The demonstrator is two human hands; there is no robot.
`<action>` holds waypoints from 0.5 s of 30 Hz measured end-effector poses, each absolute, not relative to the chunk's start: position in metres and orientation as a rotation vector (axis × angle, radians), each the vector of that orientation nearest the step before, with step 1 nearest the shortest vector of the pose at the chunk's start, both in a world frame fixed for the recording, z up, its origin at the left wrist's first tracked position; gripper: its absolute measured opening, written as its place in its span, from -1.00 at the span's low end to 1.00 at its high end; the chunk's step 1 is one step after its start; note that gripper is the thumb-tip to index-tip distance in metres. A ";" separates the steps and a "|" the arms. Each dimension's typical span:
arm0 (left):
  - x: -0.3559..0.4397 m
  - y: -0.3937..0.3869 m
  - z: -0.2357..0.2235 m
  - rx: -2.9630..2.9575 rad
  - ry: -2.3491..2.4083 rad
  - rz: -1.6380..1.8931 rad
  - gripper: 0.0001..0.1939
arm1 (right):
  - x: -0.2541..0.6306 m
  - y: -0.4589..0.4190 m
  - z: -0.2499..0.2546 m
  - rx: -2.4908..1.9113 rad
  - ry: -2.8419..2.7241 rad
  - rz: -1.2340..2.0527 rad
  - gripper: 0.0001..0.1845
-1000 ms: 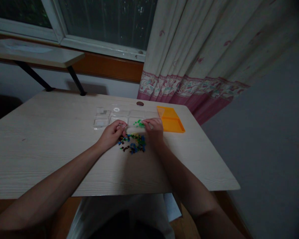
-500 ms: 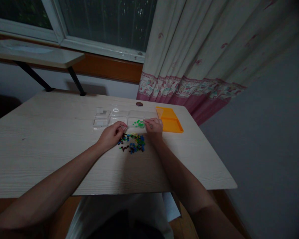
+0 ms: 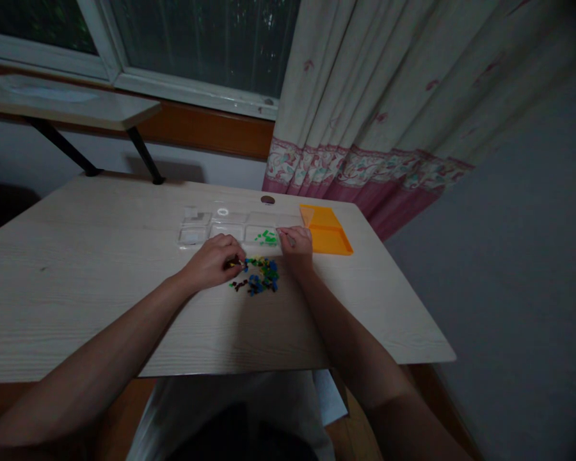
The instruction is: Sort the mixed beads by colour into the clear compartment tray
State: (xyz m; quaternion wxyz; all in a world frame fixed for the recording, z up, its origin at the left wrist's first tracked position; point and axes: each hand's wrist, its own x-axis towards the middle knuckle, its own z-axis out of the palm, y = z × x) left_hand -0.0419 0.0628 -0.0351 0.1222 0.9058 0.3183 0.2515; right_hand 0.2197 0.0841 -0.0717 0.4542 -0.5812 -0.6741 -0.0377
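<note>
A small pile of mixed toy building bricks (image 3: 262,282) in blue, green, yellow and dark colours lies on the table. My left hand (image 3: 214,261) is at the pile's left edge, its fingers curled and the thumb apart from them, with a few bricks showing in between. Behind the pile lies a clear compartment tray (image 3: 228,228). Light green pieces (image 3: 267,237) sit in one of its front compartments. By that compartment's right side is my right hand (image 3: 296,246), thumb and fingertips pinched together; anything between them is too small to make out.
A yellow-orange plastic case (image 3: 333,240) lies right of the tray. A dark oval object (image 3: 267,200) rests near the table's (image 3: 100,288) back edge. A raised shelf (image 3: 72,102) on black legs stands at back left. A curtain (image 3: 360,128) hangs behind.
My left hand has moved slightly down and toward me, from the tray's front edge onto the pile's left side, and its thumb and fingers have parted. My right hand has hardly moved.
</note>
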 end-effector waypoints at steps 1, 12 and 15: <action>-0.042 0.062 -0.035 2.658 0.928 0.712 -0.85 | 0.220 0.084 -0.071 -1.431 -1.669 -0.095 -0.76; -0.043 0.059 -0.032 2.735 0.971 0.614 -0.79 | 0.218 0.082 -0.068 -1.423 -1.651 -0.044 -0.78; -0.044 0.060 -0.034 2.760 0.986 0.578 -0.78 | 0.217 0.082 -0.068 -1.420 -1.655 -0.048 -0.79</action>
